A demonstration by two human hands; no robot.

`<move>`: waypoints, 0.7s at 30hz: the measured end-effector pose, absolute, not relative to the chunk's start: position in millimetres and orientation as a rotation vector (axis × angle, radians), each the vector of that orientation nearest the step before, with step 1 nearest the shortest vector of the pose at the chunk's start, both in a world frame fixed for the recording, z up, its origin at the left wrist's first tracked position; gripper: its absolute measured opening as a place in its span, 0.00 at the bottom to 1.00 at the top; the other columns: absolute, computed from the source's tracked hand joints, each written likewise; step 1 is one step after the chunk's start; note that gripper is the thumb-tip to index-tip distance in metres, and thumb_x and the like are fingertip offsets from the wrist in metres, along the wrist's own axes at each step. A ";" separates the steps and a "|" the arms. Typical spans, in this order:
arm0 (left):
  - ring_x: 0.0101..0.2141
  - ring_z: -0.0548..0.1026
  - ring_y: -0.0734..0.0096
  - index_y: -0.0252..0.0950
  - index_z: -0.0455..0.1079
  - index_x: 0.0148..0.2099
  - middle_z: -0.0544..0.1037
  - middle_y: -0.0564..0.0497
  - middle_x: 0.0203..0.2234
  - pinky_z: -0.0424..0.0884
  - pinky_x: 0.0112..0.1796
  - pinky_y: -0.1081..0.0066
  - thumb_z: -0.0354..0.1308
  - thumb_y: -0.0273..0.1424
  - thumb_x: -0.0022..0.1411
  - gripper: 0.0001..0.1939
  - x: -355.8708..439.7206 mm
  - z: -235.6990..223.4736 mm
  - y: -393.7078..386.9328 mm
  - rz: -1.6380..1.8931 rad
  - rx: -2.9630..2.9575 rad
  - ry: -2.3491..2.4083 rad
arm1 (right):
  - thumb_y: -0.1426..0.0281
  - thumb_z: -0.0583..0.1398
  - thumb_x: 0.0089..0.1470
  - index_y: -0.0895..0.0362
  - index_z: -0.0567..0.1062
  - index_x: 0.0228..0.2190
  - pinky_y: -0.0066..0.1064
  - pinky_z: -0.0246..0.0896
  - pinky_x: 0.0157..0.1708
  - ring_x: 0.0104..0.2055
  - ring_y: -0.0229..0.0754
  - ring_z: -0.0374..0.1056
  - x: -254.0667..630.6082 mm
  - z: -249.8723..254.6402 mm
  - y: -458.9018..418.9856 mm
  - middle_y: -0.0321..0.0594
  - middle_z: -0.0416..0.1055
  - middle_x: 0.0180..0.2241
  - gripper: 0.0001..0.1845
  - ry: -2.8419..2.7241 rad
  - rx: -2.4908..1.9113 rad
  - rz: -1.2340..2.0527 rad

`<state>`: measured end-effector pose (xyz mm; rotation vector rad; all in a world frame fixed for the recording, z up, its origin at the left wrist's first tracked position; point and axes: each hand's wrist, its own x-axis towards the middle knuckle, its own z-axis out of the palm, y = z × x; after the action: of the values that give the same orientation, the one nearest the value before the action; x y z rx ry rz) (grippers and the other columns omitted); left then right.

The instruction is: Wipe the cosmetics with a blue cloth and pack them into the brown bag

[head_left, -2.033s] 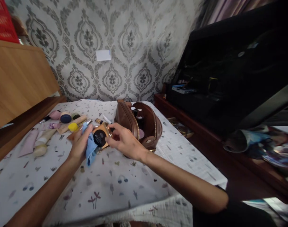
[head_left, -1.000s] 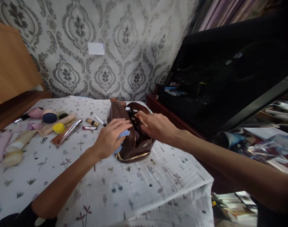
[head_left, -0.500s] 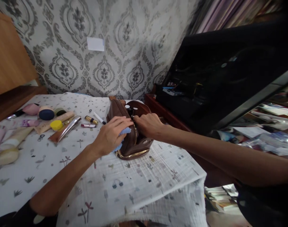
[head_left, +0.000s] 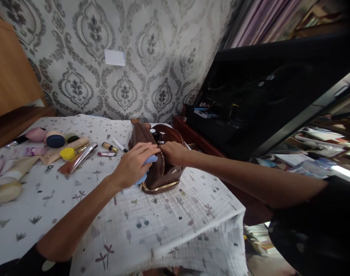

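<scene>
Brown bag surrounds right hand (grip hidden); left hand clamps blue cloth alongside.

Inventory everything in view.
Tablecloth: 1, printed white, centre
Bag: 1, brown, on tablecloth
Cloth: 1, blue, at bag
Caps: 2 visible, white, silvery, inside bag
Stick: 1, white, left of bag
Cosmetics: several, mixed colours, left
Wall: 1, patterned grey, behind
Card: 1, white, on wall
Cabinet: 1, wood-brown, left
Panel: 1, black, right
Curtain: 1, purple, top right
Clutter: uncounted, mixed, far right
Sleeves: 2, black, lower corners
Left hand: 1, bare, on cloth
Right hand: 1, bare, in bag
</scene>
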<state>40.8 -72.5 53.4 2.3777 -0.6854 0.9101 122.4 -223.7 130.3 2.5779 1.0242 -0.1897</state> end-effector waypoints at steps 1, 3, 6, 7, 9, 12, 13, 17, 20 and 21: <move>0.57 0.69 0.59 0.34 0.69 0.56 0.76 0.44 0.54 0.69 0.58 0.52 0.50 0.20 0.63 0.20 40.9 53.4 -72.3 0.907 2.377 -0.689 | 0.72 0.53 0.64 0.61 0.74 0.52 0.35 0.67 0.46 0.53 0.54 0.73 125.1 127.7 -224.9 0.56 0.75 0.49 0.18 1.024 2.590 -0.190; 0.57 0.69 0.59 0.34 0.69 0.56 0.76 0.44 0.54 0.69 0.58 0.52 0.50 0.20 0.64 0.20 41.3 53.1 -71.9 0.907 2.371 -0.696 | 0.68 0.54 0.64 0.61 0.74 0.52 0.35 0.68 0.45 0.52 0.55 0.73 130.7 123.5 -228.0 0.57 0.76 0.48 0.18 1.015 2.614 -0.194; 0.57 0.69 0.59 0.34 0.69 0.57 0.76 0.45 0.54 0.69 0.58 0.52 0.49 0.20 0.64 0.21 41.9 52.9 -71.4 0.911 2.360 -0.709 | 0.66 0.56 0.62 0.62 0.75 0.50 0.34 0.68 0.42 0.51 0.56 0.74 138.2 120.8 -232.2 0.58 0.76 0.48 0.18 0.995 2.639 -0.217; 0.57 0.69 0.59 0.35 0.69 0.57 0.76 0.45 0.54 0.69 0.58 0.52 0.49 0.20 0.64 0.21 42.0 52.9 -71.2 0.909 2.359 -0.712 | 0.67 0.57 0.61 0.62 0.75 0.49 0.34 0.68 0.41 0.51 0.56 0.74 140.3 120.8 -233.2 0.58 0.76 0.48 0.18 0.989 2.645 -0.229; 0.57 0.69 0.59 0.36 0.69 0.57 0.75 0.45 0.54 0.69 0.58 0.51 0.49 0.20 0.64 0.21 41.9 52.8 -70.7 0.905 2.360 -0.713 | 0.68 0.59 0.59 0.62 0.75 0.49 0.33 0.68 0.41 0.51 0.56 0.74 144.1 121.6 -234.3 0.57 0.75 0.49 0.18 0.977 2.656 -0.252; 0.57 0.69 0.59 0.37 0.68 0.58 0.75 0.45 0.55 0.69 0.57 0.51 0.48 0.21 0.64 0.21 41.6 52.5 -70.1 0.900 2.368 -0.704 | 0.71 0.61 0.57 0.62 0.75 0.50 0.32 0.67 0.42 0.52 0.55 0.73 148.8 122.7 -233.9 0.55 0.75 0.50 0.18 0.935 2.672 -0.298; 0.57 0.69 0.59 0.37 0.68 0.58 0.75 0.45 0.55 0.69 0.58 0.51 0.48 0.21 0.64 0.21 41.5 52.4 -69.9 0.898 2.372 -0.704 | 0.72 0.61 0.56 0.61 0.75 0.49 0.32 0.67 0.41 0.52 0.55 0.73 150.1 122.5 -233.4 0.54 0.76 0.49 0.18 0.917 2.677 -0.314; 0.57 0.69 0.59 0.36 0.68 0.58 0.75 0.45 0.55 0.69 0.58 0.51 0.48 0.22 0.65 0.21 41.5 52.1 -70.1 0.891 2.376 -0.711 | 0.73 0.61 0.56 0.60 0.74 0.51 0.32 0.67 0.42 0.53 0.55 0.73 153.0 119.0 -232.4 0.54 0.75 0.51 0.19 0.870 2.700 -0.337; 0.57 0.69 0.59 0.37 0.68 0.58 0.75 0.46 0.55 0.69 0.57 0.51 0.48 0.21 0.65 0.21 41.6 52.3 -70.5 0.893 2.375 -0.702 | 0.72 0.61 0.57 0.60 0.73 0.51 0.32 0.67 0.44 0.53 0.56 0.72 152.4 115.2 -234.3 0.55 0.74 0.52 0.19 0.869 2.723 -0.312; 0.57 0.69 0.59 0.37 0.68 0.58 0.75 0.46 0.55 0.69 0.57 0.51 0.48 0.21 0.65 0.21 41.6 52.4 -70.7 0.892 2.376 -0.699 | 0.72 0.60 0.58 0.59 0.73 0.52 0.33 0.67 0.44 0.53 0.55 0.72 151.9 114.3 -235.3 0.55 0.74 0.52 0.19 0.868 2.731 -0.304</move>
<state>41.6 -70.7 52.4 2.3758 -0.6991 0.8921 151.9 -235.3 114.3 2.7310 0.8683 -0.3039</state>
